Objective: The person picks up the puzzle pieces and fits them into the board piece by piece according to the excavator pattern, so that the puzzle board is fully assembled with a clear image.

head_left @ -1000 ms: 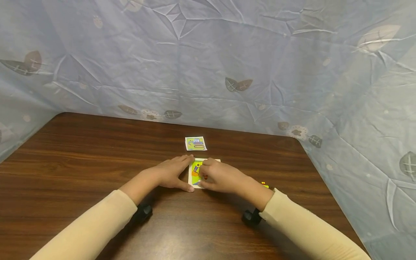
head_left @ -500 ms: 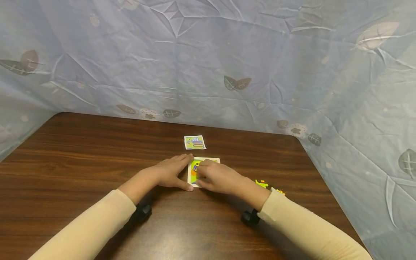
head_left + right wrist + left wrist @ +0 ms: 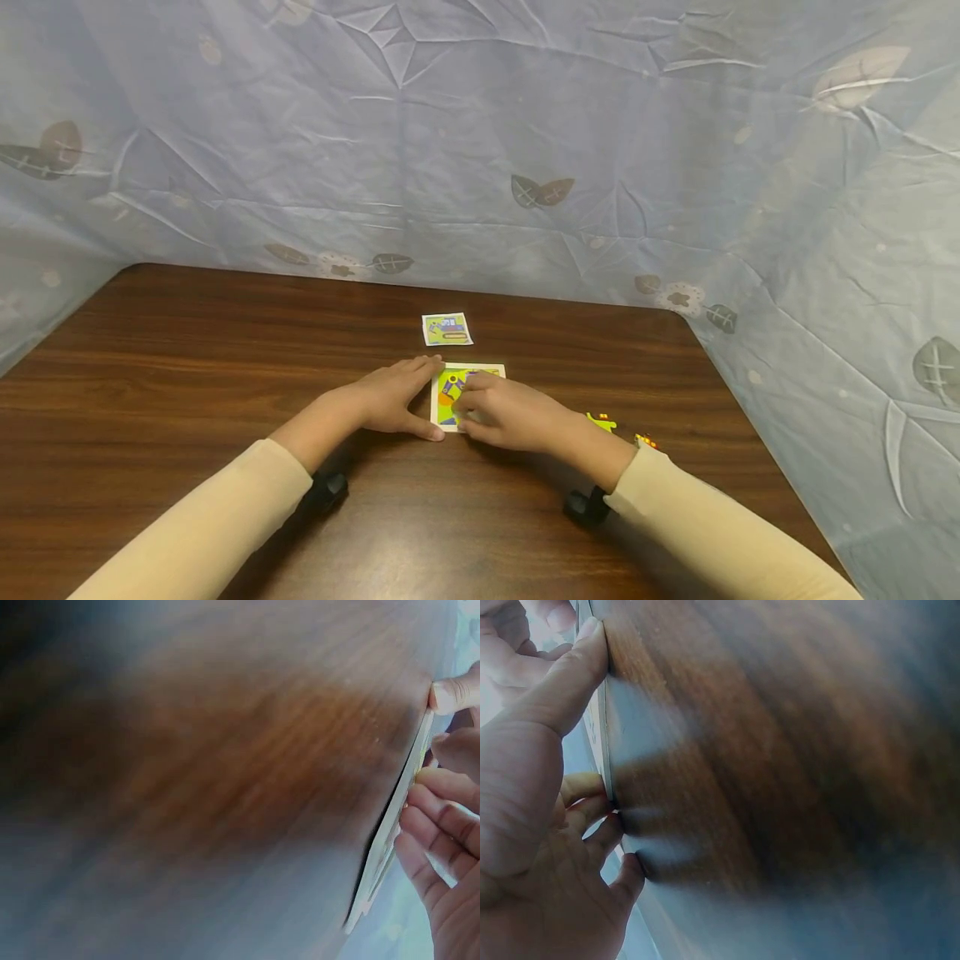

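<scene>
A white-edged picture puzzle [image 3: 448, 417] with a green, yellow and purple picture lies flat on the table in front of me. My left hand [image 3: 386, 400] reaches round its left side, with the thumb at the near corner and the fingertips at the far corner. In the left wrist view the left fingers [image 3: 585, 817] look nearly straight. My right hand [image 3: 510, 412] rests over the puzzle's right half with its fingers bent onto it, covering that part. In the right wrist view the right fingertips [image 3: 420, 795] meet the puzzle's edge; whether they pinch a piece is hidden.
Behind the puzzle lies a small white-bordered picture card [image 3: 447, 329] showing an excavator. Loose yellow-green [image 3: 602, 422] and red-yellow pieces [image 3: 646, 441] lie beside my right forearm. The brown wooden table [image 3: 225, 350] ends at a hanging patterned cloth [image 3: 465, 150].
The left hand stays at the puzzle's left side. The right hand shifts only slightly over the puzzle. More of the loose pieces shows beside the right forearm than one second ago.
</scene>
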### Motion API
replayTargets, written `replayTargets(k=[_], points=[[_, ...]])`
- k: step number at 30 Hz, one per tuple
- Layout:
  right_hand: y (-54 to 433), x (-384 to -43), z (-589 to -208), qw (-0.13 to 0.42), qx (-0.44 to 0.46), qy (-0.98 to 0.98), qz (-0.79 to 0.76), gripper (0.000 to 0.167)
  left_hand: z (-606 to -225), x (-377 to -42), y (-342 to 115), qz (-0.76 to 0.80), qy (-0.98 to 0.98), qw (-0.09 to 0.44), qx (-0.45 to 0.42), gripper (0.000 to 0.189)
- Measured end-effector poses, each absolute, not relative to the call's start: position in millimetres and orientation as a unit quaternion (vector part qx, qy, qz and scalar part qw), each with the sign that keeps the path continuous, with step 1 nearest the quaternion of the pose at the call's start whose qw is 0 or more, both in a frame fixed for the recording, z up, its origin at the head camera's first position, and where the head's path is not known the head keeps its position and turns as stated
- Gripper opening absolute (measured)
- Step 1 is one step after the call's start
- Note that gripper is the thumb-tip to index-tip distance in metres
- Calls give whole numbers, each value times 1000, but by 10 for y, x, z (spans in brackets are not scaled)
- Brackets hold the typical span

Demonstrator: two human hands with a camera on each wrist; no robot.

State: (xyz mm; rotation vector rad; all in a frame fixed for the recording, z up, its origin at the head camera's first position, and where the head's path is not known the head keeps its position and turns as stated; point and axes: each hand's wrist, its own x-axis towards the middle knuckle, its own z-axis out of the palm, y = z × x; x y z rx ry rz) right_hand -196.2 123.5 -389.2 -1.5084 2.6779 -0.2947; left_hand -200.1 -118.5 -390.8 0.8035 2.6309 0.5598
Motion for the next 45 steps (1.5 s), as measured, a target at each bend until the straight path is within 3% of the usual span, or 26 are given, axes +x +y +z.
replayTargets(k=[10, 29, 45], points=[[1622, -1962, -3765, 61, -421, 893, -144, 38, -3932, -2004, -1182, 193, 926, 165, 279, 107], [2821, -1952, -3721, 90, -308, 935, -148, 34, -3904, -1999, -1189, 197, 925, 168, 279, 108], [3131, -1894, -3828, 73, -337, 926, -154, 24, -3909, -1992, -1187, 194, 927, 169, 274, 108]])
